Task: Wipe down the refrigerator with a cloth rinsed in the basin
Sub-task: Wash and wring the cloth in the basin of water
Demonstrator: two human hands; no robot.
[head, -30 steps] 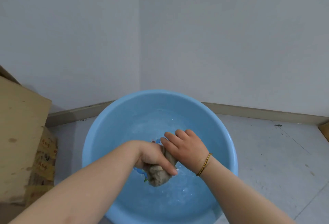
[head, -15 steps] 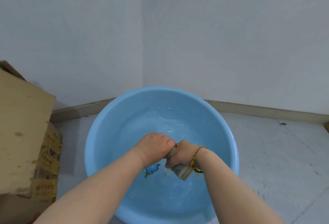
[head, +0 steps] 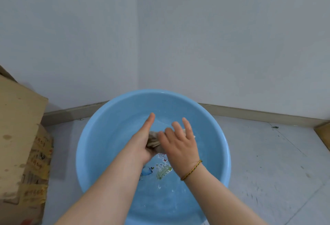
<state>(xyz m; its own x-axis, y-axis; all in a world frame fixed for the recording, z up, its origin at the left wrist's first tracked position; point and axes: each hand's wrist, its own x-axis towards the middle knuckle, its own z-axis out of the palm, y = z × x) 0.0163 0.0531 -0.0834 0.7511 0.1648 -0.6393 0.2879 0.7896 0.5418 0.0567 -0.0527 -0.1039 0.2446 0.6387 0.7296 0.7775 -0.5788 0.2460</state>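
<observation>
As left hand (head: 142, 140) and right hand (head: 179, 146) press the cloth (head: 153, 140), fingers straight, box lettering (head: 39, 155) seems illegible.

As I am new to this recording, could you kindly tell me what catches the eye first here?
A round light-blue plastic basin of water sits on the floor in the room's corner, mid-frame. Over it the left hand and right hand press a wadded beige cloth between them, fingers outstretched. A stained brown cardboard box stands at the left edge.
</observation>
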